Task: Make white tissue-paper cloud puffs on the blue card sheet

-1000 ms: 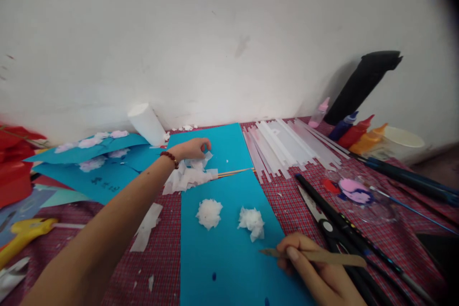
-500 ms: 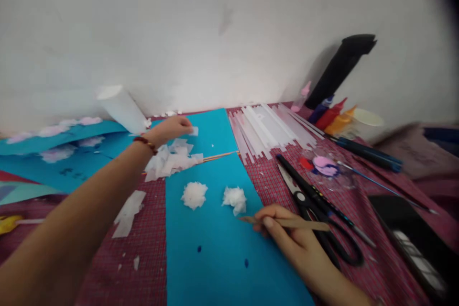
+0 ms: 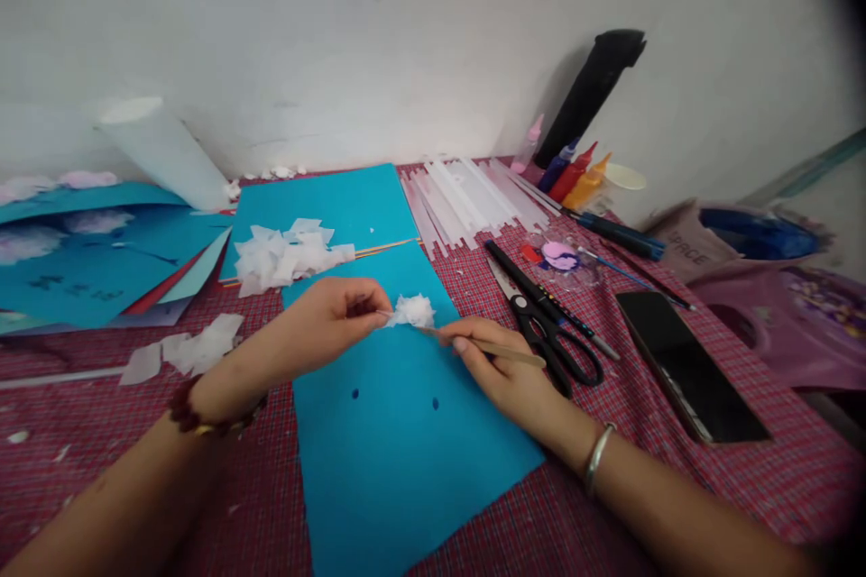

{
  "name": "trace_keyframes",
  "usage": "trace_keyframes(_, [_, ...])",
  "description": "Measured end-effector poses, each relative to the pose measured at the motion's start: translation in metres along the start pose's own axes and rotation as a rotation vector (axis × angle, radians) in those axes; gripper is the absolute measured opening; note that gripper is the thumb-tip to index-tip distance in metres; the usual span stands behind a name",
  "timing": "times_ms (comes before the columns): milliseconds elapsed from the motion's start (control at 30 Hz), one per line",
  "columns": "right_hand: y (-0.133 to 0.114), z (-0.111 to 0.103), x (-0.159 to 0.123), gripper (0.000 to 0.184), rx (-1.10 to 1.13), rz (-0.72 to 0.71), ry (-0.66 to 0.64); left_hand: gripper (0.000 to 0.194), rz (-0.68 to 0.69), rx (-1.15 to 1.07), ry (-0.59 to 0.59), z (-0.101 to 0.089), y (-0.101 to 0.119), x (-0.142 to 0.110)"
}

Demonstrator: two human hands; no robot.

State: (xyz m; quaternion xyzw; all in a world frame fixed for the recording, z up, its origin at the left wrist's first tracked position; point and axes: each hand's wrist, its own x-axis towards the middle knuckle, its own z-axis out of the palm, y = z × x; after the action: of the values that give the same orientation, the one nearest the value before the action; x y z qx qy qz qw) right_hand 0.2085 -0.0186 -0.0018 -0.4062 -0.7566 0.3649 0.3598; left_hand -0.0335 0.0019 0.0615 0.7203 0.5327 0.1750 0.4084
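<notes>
A blue sheet of card (image 3: 392, 469) lies before me with two dark blue dots on it. On its upper part sits a white crumpled-tissue puff (image 3: 414, 310). My left hand (image 3: 342, 315) is closed in a pinch at the puff's left side, with a thin whitish tissue piece showing at its fingertips. From the right, my right hand (image 3: 501, 370) grips a flat wooden stick (image 3: 511, 353), its pointed tip near the puff's lower edge. Whether the tip touches is hard to tell. The second puff is hidden behind my left hand.
Tissue pieces (image 3: 280, 257) are heaped behind my left hand. Black scissors (image 3: 541, 325), a phone (image 3: 690, 365) and a paint palette (image 3: 561, 257) lie to the right. Pale glue sticks (image 3: 474, 198) are spread near the wall. A white roll (image 3: 166, 153) leans at the left.
My left hand has come from the tissue heap down to the puff, carrying a tissue piece. The right hand has brought the stick tip close beside it. The view has shifted right and down.
</notes>
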Motion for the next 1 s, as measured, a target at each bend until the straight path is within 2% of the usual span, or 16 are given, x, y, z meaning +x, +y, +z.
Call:
trace_keyframes(67, [0.002, 0.0, 0.0, 0.019, 0.028, 0.038, 0.033, 0.016, 0.002, 0.036, -0.089, -0.004, -0.002, -0.001])
trace_keyframes(167, [0.004, 0.001, 0.002, 0.018, 0.055, 0.067, 0.049, 0.013, 0.089, 0.071, -0.263, -0.008, 0.002, -0.005])
trace_keyframes(267, [0.004, 0.0, 0.004, 0.018, 0.074, 0.08, 0.042, 0.012, 0.204, 0.039, -0.433, -0.001, 0.006, -0.004])
trace_keyframes(300, [0.003, -0.001, 0.005, 0.019, 0.081, 0.085, 0.04, 0.012, 0.217, 0.04, -0.423, 0.005, 0.005, -0.002])
trace_keyframes(333, [0.003, -0.001, 0.006, 0.019, 0.085, 0.09, 0.042, 0.011, 0.223, 0.059, -0.361, 0.013, 0.003, 0.001])
trace_keyframes(433, [0.001, -0.003, 0.006, 0.018, 0.088, 0.096, 0.049, 0.01, 0.201, 0.169, -0.041, 0.035, -0.009, 0.011])
trace_keyframes(467, [0.0, -0.004, 0.005, 0.018, 0.089, 0.096, 0.057, 0.011, 0.197, 0.201, 0.037, 0.041, -0.013, 0.014])
trace_keyframes(533, [-0.002, -0.006, 0.003, 0.017, 0.109, 0.09, 0.081, 0.011, 0.197, 0.247, 0.118, 0.049, -0.019, 0.017])
trace_keyframes(633, [-0.005, -0.008, 0.0, 0.018, 0.18, 0.065, 0.105, 0.011, 0.206, 0.274, 0.166, 0.053, -0.023, 0.019])
trace_keyframes(767, [-0.009, -0.007, 0.001, 0.019, 0.163, 0.041, 0.021, 0.013, 0.202, 0.262, 0.201, 0.054, -0.026, 0.02])
trace_keyframes(1000, [-0.007, -0.004, 0.004, 0.019, 0.063, 0.031, -0.014, 0.016, 0.154, 0.232, 0.165, 0.054, -0.023, 0.022])
